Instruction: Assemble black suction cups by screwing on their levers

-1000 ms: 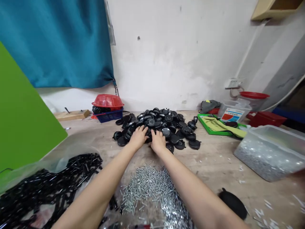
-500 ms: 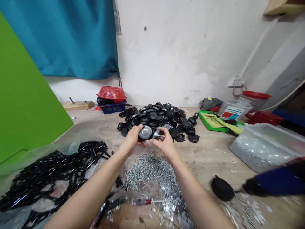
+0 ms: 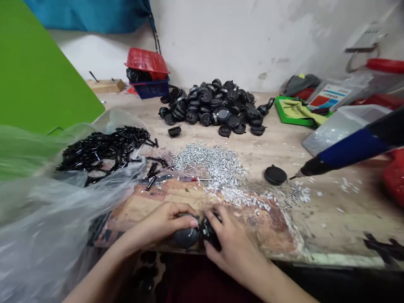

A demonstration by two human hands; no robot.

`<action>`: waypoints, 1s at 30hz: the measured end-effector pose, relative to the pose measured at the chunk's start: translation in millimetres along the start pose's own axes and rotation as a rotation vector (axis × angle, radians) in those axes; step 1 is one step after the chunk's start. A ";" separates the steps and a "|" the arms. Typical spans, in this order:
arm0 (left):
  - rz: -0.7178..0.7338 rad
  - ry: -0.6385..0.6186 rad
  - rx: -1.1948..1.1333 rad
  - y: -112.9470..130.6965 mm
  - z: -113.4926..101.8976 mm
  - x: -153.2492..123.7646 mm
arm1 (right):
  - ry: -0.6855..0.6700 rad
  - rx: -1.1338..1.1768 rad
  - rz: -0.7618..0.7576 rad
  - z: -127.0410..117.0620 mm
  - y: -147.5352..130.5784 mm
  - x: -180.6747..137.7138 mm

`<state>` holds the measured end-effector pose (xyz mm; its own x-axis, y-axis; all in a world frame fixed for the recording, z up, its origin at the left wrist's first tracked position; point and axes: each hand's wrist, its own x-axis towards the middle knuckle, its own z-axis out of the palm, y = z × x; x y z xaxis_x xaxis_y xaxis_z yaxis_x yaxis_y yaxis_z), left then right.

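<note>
At the front edge of the bench, my left hand (image 3: 175, 221) has its thumb and fingers closed on a round black suction-cup base (image 3: 186, 236), with its grey disc face turned up. My right hand (image 3: 225, 233) is wrapped round a second black suction-cup base (image 3: 211, 231), tilted on its side close beside the first. Whether the two touch is hard to tell. Beyond my hands lie a screwdriver (image 3: 194, 179) with a red handle and a heap of small screws (image 3: 205, 158). A big pile of similar black bases (image 3: 217, 105) stands against the wall.
A clear plastic bag (image 3: 104, 202) of black rods (image 3: 107, 145) lies left. To the right, a blue power screwdriver (image 3: 341, 153) hangs tip-down near a lone black disc (image 3: 275, 175). A green tray (image 3: 293, 120) and a clear bin (image 3: 334, 130) stand behind it.
Both hands have drawn back from the pile to the bench's front edge, bringing the two suction-cup bases along. The view has tilted down. One base now lies alone in front of the pile.
</note>
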<state>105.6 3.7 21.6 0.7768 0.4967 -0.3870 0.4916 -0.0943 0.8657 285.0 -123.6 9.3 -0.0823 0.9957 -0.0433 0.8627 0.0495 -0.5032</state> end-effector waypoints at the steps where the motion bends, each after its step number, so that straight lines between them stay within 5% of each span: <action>1: -0.004 -0.026 0.022 -3.5 4.7 0.5 | -0.022 -0.017 -0.047 2.6 0.2 -1.3; 7: -0.011 0.207 0.383 -13.0 19.9 2.5 | -0.037 0.027 -0.162 -1.6 9.5 1.3; 13: 0.045 0.514 0.472 -22.1 37.9 -2.3 | 0.007 0.129 -0.160 13.9 19.5 16.3; 19: 0.093 0.547 0.421 -29.8 41.8 -3.0 | 0.013 0.184 -0.223 18.5 24.1 23.8; 25: 0.089 0.547 0.326 -28.0 6.9 -5.9 | 0.113 0.147 -0.197 -4.5 17.3 42.1; 30: 0.117 0.710 0.732 -24.6 -48.5 11.7 | 0.195 -0.055 -0.162 -29.8 9.8 102.4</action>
<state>83.5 53.6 11.1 0.5403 0.8240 0.1703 0.7319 -0.5601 0.3880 299.8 -18.8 25.7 -0.1287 0.9706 0.2036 0.8723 0.2084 -0.4422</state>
